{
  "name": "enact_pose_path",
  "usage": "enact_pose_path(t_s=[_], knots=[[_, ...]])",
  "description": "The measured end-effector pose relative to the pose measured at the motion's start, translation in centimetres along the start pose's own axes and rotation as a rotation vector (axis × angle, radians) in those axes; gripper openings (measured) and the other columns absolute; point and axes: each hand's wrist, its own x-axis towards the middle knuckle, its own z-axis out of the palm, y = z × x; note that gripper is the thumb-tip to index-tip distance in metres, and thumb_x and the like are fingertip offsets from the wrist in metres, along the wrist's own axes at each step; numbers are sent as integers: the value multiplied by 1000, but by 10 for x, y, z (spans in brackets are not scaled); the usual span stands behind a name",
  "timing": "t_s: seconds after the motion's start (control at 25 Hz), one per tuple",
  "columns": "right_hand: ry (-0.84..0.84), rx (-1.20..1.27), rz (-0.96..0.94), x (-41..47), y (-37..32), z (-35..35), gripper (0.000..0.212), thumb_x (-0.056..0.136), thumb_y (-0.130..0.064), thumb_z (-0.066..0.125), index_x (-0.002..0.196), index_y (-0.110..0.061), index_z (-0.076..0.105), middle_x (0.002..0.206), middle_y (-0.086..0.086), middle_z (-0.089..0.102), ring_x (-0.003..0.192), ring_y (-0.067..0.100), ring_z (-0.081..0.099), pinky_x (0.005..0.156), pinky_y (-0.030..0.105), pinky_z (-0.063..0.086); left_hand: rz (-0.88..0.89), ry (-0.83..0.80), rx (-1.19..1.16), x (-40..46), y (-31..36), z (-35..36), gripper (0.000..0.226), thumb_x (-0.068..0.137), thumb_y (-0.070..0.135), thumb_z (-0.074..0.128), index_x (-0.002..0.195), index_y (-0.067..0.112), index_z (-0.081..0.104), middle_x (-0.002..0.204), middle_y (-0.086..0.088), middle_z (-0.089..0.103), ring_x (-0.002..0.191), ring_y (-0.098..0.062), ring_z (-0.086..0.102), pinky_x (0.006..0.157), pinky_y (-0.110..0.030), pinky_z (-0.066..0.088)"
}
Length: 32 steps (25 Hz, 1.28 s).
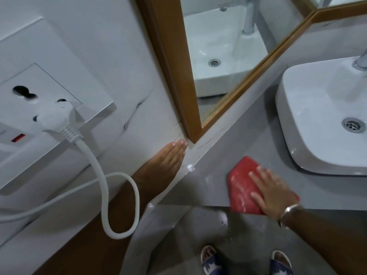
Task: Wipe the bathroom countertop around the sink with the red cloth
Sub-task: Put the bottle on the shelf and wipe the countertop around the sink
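A folded red cloth (243, 183) lies flat on the grey countertop (258, 139), left of the white sink (309, 124) and near the counter's front edge. My right hand (272, 192) presses down on the cloth with fingers spread, a bracelet on the wrist. Pressed flat against the white wall is my left hand (168, 157), fingers together, its fingertips near the lower corner of the wooden mirror frame (178, 72). It holds nothing. The counter looks wet and shiny beside the cloth.
A white socket plate (45, 100) with a plugged-in white cable (103, 195) hangs on the left wall. The chrome tap (360, 62) stands at the sink's right. Below the counter edge are the grey floor and my two sandalled feet (210, 261).
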Motion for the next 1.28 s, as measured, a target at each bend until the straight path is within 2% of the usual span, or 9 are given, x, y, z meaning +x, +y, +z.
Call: enact_pose_path(t_s=[0.16, 0.36, 0.44, 0.56, 0.68, 0.8, 0.96, 1.12, 1.28], knots=[[-50, 82, 430, 62, -62, -10, 77, 94, -48, 27, 152, -9, -7, 159, 28, 2, 145, 48, 7, 118, 56, 12, -7, -10, -6, 2, -2, -2, 56, 102, 33, 24, 143, 0, 43, 149, -21, 44, 138, -34, 42, 114, -43, 32], [-200, 40, -263, 31, -200, 7, 89, 84, -58, 51, 153, -18, 13, 160, 21, 11, 145, 44, 11, 116, 59, 8, 3, -66, 62, 1, -1, -5, 57, 101, 28, 19, 147, -1, 35, 153, -24, 35, 142, -37, 34, 117, -46, 24], [-131, 5, -392, 5, -160, 6, 85, 74, -43, 68, 148, -19, 34, 155, 18, 33, 140, 40, 33, 111, 54, 24, 16, -76, 88, 1, -2, -4, 56, 101, 30, 21, 146, 0, 36, 153, -23, 37, 142, -36, 35, 117, -45, 25], [-16, -29, -240, -12, -49, 6, 77, 74, -43, 64, 143, -17, 42, 150, 17, 38, 131, 38, 47, 105, 50, 36, 12, -47, 73, 1, -2, -2, 55, 101, 33, 27, 142, 3, 45, 148, -20, 45, 138, -33, 43, 114, -42, 32], [-4, 43, 103, 3, 11, -4, 68, 92, -50, 32, 152, -21, 15, 159, 16, 15, 144, 39, 25, 114, 52, 25, 20, -71, 96, 3, 1, -9, 58, 100, 30, 15, 145, 4, 41, 152, -20, 40, 140, -34, 39, 116, -43, 27], [6, 130, 380, 42, -42, -8, 80, 89, -61, 32, 154, -17, 13, 160, 24, 11, 145, 44, 10, 117, 55, 12, 18, -108, 80, 5, -8, -21, 61, 99, 43, 33, 148, 8, 35, 155, -19, 36, 142, -35, 35, 117, -45, 20], [-66, 114, 20, 42, -134, -1, 91, 80, -76, 33, 152, -23, 20, 159, 22, 19, 143, 46, 19, 114, 57, 15, 150, -252, 188, -2, -20, -22, 97, 93, 65, 39, 152, -2, 1, 160, -32, 3, 147, -47, 5, 113, -57, -5], [29, 31, -250, 5, -67, 15, 78, 80, -69, 44, 144, -24, 43, 151, 20, 39, 133, 46, 41, 105, 59, 35, 196, -264, 198, -5, -25, -19, 107, 89, 73, 34, 151, -5, -5, 157, -38, -5, 145, -52, -2, 114, -60, -6], [51, 78, 227, 21, -5, 11, 70, 93, -60, 23, 151, -21, 27, 158, 21, 24, 141, 45, 25, 112, 56, 22, 193, -240, 128, -5, -24, -11, 109, 88, 75, 32, 150, -6, -6, 157, -38, -5, 145, -54, -1, 115, -62, -3]])
